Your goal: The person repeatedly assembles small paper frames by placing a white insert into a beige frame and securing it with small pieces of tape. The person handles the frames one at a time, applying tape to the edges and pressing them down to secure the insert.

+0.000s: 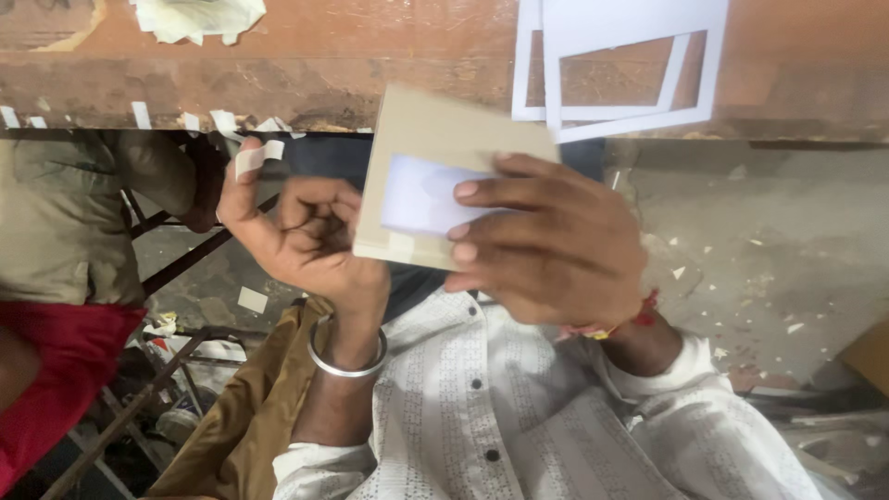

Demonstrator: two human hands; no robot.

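Worn reddish-brown wood makes up the surface [370, 56] across the top of the view, with a grey littered floor [741, 241] below it at 3 o'clock. White paper frames [630, 120] lie on the wood at 1 o'clock, crumpled tape scraps [199, 18] at 11 o'clock, and short tape strips [139, 116] hang along its front edge.

At the centre a tan cardboard square [435, 176] with a pale white panel [421, 194] on its face is held tilted. The right hand [556, 245] has its grip clamped on the cardboard from 3 o'clock, fingertips pressed onto the panel. The left hand [296, 231] sits just beside the cardboard at 9 o'clock, fingers curled in, its grip pinched shut on a small piece of white tape [257, 156] raised at 10 o'clock from the card. A metal bangle [347, 356] circles the left wrist and a red thread [644, 310] the right. Another person's olive sleeve [74, 213] shows at 9 o'clock.
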